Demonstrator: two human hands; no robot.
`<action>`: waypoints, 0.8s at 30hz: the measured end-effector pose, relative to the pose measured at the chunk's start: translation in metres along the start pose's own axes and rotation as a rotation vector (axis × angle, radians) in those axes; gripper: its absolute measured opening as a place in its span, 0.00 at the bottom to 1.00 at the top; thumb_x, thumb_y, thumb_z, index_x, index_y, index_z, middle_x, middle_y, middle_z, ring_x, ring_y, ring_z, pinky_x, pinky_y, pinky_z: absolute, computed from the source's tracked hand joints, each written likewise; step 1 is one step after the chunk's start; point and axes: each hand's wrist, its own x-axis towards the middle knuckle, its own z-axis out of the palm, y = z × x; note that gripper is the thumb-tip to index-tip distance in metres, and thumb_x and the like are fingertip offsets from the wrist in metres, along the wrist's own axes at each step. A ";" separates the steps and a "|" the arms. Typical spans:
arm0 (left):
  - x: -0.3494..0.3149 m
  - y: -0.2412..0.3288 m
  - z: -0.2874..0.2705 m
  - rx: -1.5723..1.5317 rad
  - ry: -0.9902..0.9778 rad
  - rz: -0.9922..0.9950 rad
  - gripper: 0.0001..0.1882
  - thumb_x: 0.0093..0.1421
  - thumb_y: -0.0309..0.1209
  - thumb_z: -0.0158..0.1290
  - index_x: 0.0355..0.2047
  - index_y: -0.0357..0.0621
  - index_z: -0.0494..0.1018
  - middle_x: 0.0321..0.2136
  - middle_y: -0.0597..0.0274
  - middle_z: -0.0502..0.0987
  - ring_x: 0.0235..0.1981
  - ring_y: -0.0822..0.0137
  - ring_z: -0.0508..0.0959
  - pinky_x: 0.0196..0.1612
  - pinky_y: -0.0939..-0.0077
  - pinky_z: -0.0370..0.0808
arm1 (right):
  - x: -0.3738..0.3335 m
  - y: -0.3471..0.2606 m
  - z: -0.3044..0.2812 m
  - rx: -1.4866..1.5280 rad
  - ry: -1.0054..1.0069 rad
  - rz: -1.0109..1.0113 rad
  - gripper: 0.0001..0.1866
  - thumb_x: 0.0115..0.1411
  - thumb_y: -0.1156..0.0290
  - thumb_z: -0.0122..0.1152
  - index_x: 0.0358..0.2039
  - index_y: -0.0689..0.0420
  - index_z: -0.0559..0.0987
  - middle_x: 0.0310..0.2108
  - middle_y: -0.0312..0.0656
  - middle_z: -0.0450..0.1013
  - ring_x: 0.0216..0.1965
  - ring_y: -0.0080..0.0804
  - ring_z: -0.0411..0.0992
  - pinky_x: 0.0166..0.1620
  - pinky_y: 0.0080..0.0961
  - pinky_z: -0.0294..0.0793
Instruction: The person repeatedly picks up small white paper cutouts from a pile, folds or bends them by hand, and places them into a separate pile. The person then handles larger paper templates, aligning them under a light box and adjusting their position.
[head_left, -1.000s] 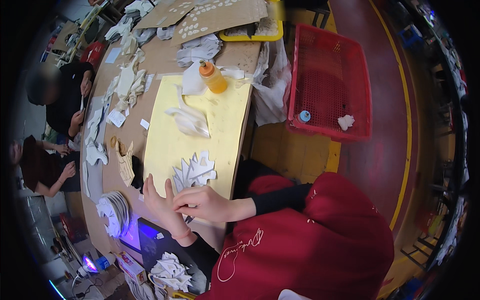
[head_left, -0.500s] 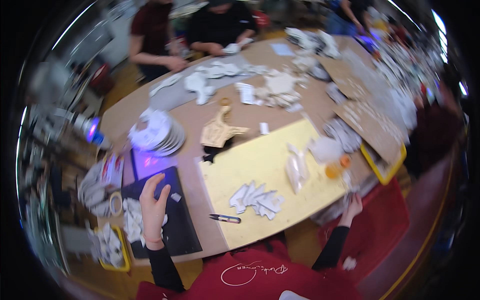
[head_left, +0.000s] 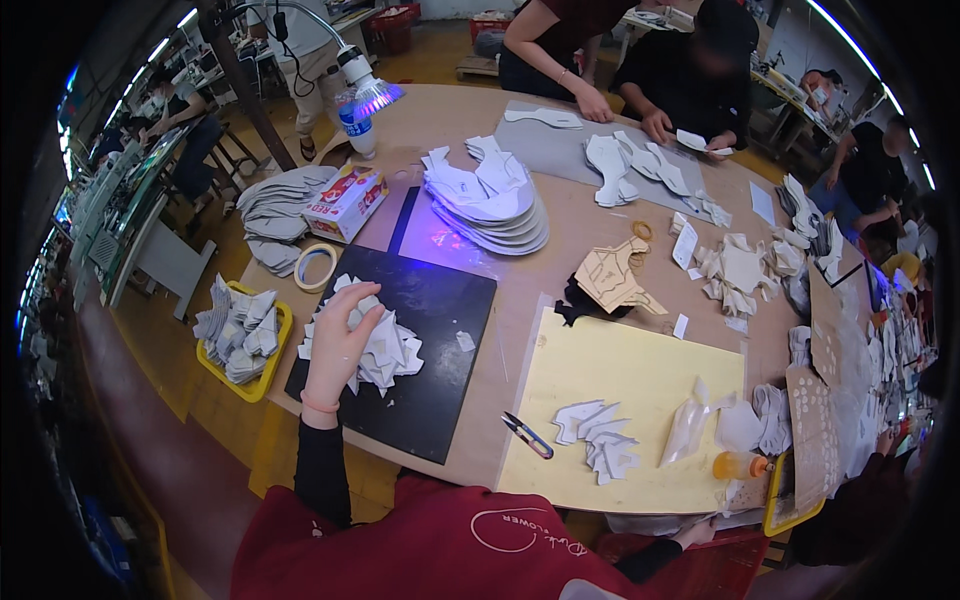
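Observation:
My left hand [head_left: 338, 345] hangs over the near-left part of a black board [head_left: 440, 310]. Its fingers curve with the thumb apart, and nothing shows between them. Beneath and beside it lies a heap of white cut pieces [head_left: 385, 355], partly covered by the hand. My right hand [head_left: 697, 533] is low at the table's near edge, beside a red bin [head_left: 720, 565]; its fingers are small and partly hidden. Between the hands, a yellow sheet [head_left: 530, 470] carries a fan of white cut pieces [head_left: 600, 440], and thread snips [head_left: 528, 436] lie at its left edge.
Left stand a yellow tray of pieces [head_left: 284, 345], a tape roll [head_left: 316, 267] and a red-white box [head_left: 345, 205]. A lit lamp [head_left: 370, 92] hangs near stacked white pieces [head_left: 485, 200]. An orange-capped bottle [head_left: 735, 465] lies right. Two people work across the table.
The view has swung left and sharpened from blur. My left hand now overlaps the heap on the black board; before, it was beside it. My right hand remains near the red bin.

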 end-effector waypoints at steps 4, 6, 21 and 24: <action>0.009 -0.005 0.000 0.000 -0.026 0.013 0.15 0.61 0.28 0.59 0.47 0.35 0.77 0.47 0.49 0.80 0.50 0.51 0.79 0.55 0.66 0.73 | -0.018 -0.012 -0.013 0.175 0.040 -0.007 0.14 0.61 0.78 0.61 0.47 0.65 0.83 0.48 0.48 0.80 0.42 0.36 0.78 0.47 0.33 0.78; 0.015 -0.007 0.006 -0.034 -0.049 0.021 0.15 0.61 0.28 0.59 0.48 0.35 0.77 0.47 0.49 0.80 0.50 0.51 0.79 0.54 0.66 0.73 | -0.016 -0.012 -0.025 0.348 0.013 -0.053 0.14 0.59 0.81 0.62 0.46 0.67 0.83 0.45 0.48 0.81 0.41 0.35 0.78 0.46 0.31 0.79; 0.011 -0.033 -0.015 -0.037 -0.063 -0.052 0.14 0.63 0.27 0.57 0.48 0.35 0.77 0.46 0.50 0.80 0.48 0.55 0.80 0.53 0.69 0.73 | -0.024 -0.046 -0.051 -0.232 0.181 -0.243 0.16 0.54 0.75 0.57 0.42 0.64 0.85 0.39 0.50 0.82 0.39 0.42 0.79 0.45 0.35 0.77; 0.015 -0.033 -0.022 0.001 -0.051 -0.025 0.14 0.63 0.27 0.56 0.48 0.35 0.77 0.46 0.50 0.80 0.48 0.56 0.80 0.52 0.70 0.73 | -0.065 -0.073 -0.067 -0.253 0.454 -0.639 0.19 0.54 0.75 0.50 0.41 0.66 0.85 0.39 0.48 0.83 0.39 0.40 0.79 0.45 0.34 0.77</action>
